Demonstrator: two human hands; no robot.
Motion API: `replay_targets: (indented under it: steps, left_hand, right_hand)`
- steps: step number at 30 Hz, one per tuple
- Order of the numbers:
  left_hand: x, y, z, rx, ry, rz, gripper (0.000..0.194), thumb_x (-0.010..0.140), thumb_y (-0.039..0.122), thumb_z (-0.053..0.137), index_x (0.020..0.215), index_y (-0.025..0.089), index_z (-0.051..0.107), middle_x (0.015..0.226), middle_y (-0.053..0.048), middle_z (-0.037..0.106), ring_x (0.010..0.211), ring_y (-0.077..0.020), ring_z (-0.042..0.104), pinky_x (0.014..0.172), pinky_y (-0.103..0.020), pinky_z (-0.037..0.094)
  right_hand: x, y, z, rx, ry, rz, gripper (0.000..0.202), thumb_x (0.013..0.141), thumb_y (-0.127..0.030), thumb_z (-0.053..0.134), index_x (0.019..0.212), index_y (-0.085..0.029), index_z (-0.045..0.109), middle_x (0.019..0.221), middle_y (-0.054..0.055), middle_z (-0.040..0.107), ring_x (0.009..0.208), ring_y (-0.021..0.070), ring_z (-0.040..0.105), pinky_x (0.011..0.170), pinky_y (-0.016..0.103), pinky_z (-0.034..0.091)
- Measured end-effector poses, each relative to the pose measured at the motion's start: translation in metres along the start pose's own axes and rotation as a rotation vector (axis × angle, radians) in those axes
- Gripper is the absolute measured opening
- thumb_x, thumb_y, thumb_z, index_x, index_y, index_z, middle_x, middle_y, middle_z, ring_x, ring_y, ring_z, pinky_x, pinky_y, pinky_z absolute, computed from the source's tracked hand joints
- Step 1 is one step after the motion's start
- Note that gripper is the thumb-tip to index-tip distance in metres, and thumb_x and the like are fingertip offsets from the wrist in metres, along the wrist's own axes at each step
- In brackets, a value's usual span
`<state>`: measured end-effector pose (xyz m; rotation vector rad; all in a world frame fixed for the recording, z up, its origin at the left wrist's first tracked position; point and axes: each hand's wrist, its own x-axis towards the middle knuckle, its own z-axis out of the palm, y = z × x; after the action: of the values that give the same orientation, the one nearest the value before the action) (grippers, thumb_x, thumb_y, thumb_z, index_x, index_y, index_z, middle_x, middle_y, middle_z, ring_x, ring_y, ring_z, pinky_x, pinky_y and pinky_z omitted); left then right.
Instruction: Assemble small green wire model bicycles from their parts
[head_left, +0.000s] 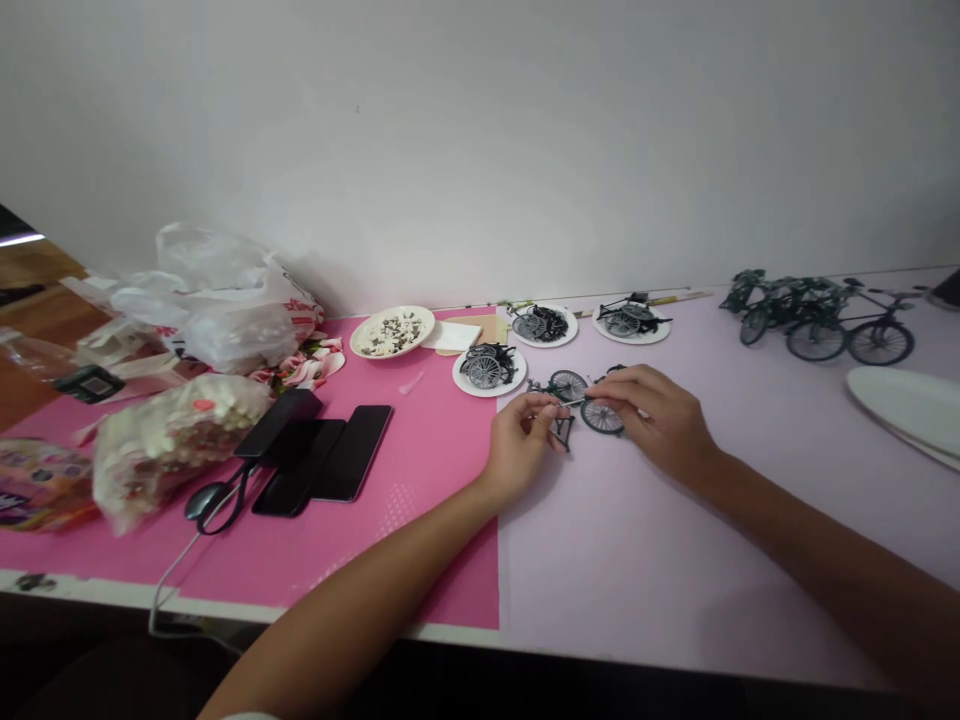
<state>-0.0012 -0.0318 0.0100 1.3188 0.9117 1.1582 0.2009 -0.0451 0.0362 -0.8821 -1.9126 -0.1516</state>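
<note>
Near the middle of the table, my left hand [523, 446] is closed in a pinch on a small dark bicycle part whose thin legs hang below the fingers. My right hand [660, 418] is closed just to the right, fingertips at a thin rod by a small spoked wheel [602, 415]. Another small wheel [568, 386] lies behind the hands, joined to dark green parts. Beyond them are a white plate of black wheels [490, 370], a plate of small black parts [545, 325] and a plate of dark frames [632, 320].
Assembled miniature bicycles [817, 318] stand at the back right, near white plates [907, 405]. On the pink left side are a bowl of small pieces [392, 332], phones [352, 453], a cable, plastic bags [217, 300] and a packed bag [176, 435]. A wall rises behind.
</note>
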Motion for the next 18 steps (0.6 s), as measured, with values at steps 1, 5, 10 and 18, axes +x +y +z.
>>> replay_targets:
  steps: [1, 5, 10, 18]
  left_hand:
    - [-0.0001, 0.0001, 0.0002, -0.001, 0.000, 0.000, 0.021, 0.096, 0.030, 0.065, 0.106, 0.013, 0.062, 0.101, -0.011, 0.077, 0.050, -0.0090, 0.065, 0.054, -0.023, 0.054]
    - [-0.0009, 0.0005, 0.0004, 0.011, -0.005, 0.000, 0.021, 0.095, 0.032, 0.067, 0.103, 0.013, 0.062, 0.100, -0.011, 0.078, 0.051, -0.0086, 0.064, 0.054, -0.022, 0.053]
    - [-0.0009, -0.0001, 0.0000, 0.030, -0.003, 0.011, 0.021, 0.094, 0.033, 0.068, 0.100, 0.013, 0.063, 0.097, -0.010, 0.078, 0.049, -0.0070, 0.060, 0.053, -0.022, 0.051]
    - [-0.0007, -0.0007, -0.0002, 0.033, 0.004, 0.007, 0.025, 0.094, 0.037, 0.069, 0.102, 0.014, 0.064, 0.097, -0.009, 0.078, 0.050, -0.0077, 0.059, 0.054, -0.023, 0.052]
  right_hand:
    - [-0.0005, 0.0003, 0.0007, 0.013, 0.005, 0.006, 0.020, 0.100, -0.017, 0.064, 0.106, -0.029, 0.079, 0.091, 0.005, 0.076, 0.083, 0.0228, 0.072, 0.076, 0.038, 0.059]
    - [-0.0040, 0.0008, 0.0032, 0.047, -0.010, 0.052, 0.019, 0.100, -0.020, 0.064, 0.106, -0.030, 0.079, 0.093, 0.004, 0.080, 0.084, 0.0233, 0.075, 0.078, 0.039, 0.061]
    - [-0.0074, -0.0005, 0.0065, 0.043, -0.024, 0.106, 0.020, 0.101, -0.021, 0.062, 0.104, -0.029, 0.080, 0.094, 0.004, 0.081, 0.084, 0.0235, 0.076, 0.078, 0.039, 0.063]
    - [-0.0065, -0.0012, 0.0087, 0.052, 0.022, 0.056, 0.024, 0.100, -0.014, 0.060, 0.102, -0.029, 0.080, 0.092, 0.003, 0.082, 0.083, 0.0223, 0.078, 0.076, 0.038, 0.064]
